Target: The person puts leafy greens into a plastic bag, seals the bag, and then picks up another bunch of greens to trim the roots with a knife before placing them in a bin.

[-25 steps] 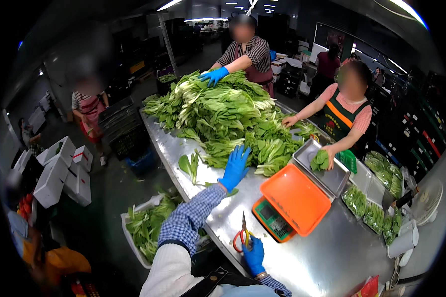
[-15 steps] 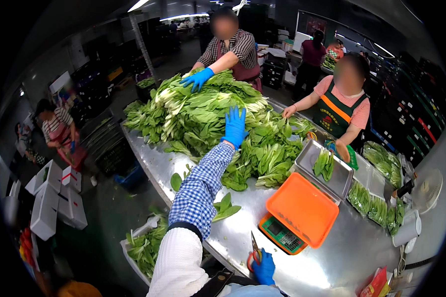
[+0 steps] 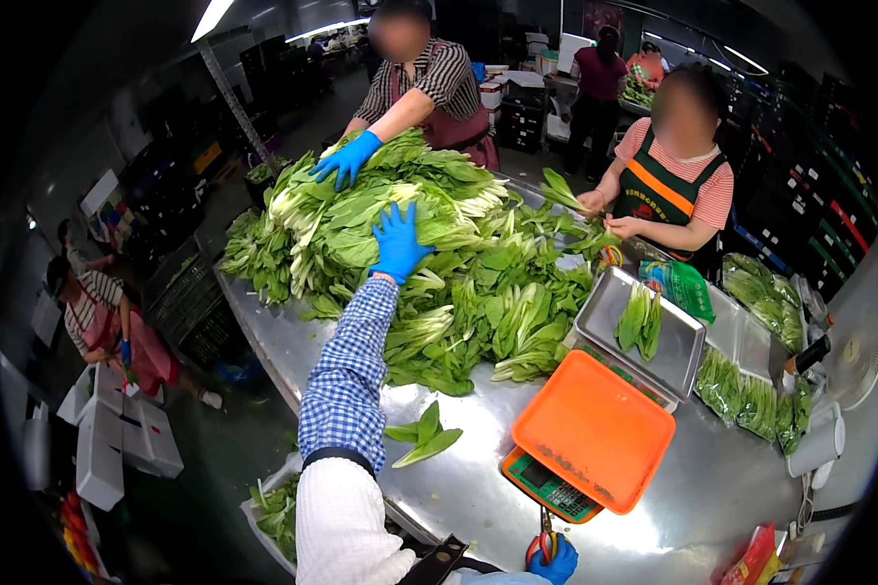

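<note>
The piled greens (image 3: pixel 468 268) lie under your spread left hand (image 3: pixel 398 244), well beyond your right hand (image 3: pixel 558 564), closed around scissors (image 3: pixel 546 530)

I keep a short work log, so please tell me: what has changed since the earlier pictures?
The left hand moved forward, over the heap of greens. The green-aproned co-worker let go of a small bunch, now in the steel tray. The right hand still holds the scissors.
</note>
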### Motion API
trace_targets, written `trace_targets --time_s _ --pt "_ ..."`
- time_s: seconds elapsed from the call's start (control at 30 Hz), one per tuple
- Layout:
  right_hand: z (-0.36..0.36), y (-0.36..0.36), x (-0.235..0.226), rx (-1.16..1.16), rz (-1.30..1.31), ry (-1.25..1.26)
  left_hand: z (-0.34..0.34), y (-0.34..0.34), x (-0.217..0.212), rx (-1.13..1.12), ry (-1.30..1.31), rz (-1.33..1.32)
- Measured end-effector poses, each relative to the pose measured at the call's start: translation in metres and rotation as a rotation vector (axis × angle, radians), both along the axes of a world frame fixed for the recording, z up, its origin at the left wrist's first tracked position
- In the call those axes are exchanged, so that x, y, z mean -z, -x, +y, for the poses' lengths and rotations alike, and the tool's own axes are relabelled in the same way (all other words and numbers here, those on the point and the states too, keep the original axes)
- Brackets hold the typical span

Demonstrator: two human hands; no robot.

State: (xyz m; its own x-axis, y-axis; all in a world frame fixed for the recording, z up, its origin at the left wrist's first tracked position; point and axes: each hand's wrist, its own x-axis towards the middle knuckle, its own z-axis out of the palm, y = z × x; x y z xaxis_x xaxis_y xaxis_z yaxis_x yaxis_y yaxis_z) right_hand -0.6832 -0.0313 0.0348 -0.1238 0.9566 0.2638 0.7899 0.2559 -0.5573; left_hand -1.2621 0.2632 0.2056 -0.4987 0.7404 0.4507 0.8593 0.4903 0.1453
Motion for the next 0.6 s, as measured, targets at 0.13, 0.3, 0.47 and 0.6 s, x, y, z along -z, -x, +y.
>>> trace_targets --time_s 0.13,0.3,0.47,0.6 --pt "0.002 -0.009 0.012 -0.061 -0.004 -0.034 0.007 0.005 -0.039 -0.144 0.145 -0.147" --pt "0.006 -0.009 0.017 -0.081 -0.040 -0.039 0.011 0.018 -0.048 -0.168 0.367 -0.268" --pt "0.010 -0.005 0.013 -0.070 -0.035 -0.166 0.012 0.020 -0.041 -0.078 0.349 -0.139" --pt "0.015 -0.002 0.003 -0.111 -0.007 -0.261 0.007 0.066 -0.043 0.004 0.252 -0.174"
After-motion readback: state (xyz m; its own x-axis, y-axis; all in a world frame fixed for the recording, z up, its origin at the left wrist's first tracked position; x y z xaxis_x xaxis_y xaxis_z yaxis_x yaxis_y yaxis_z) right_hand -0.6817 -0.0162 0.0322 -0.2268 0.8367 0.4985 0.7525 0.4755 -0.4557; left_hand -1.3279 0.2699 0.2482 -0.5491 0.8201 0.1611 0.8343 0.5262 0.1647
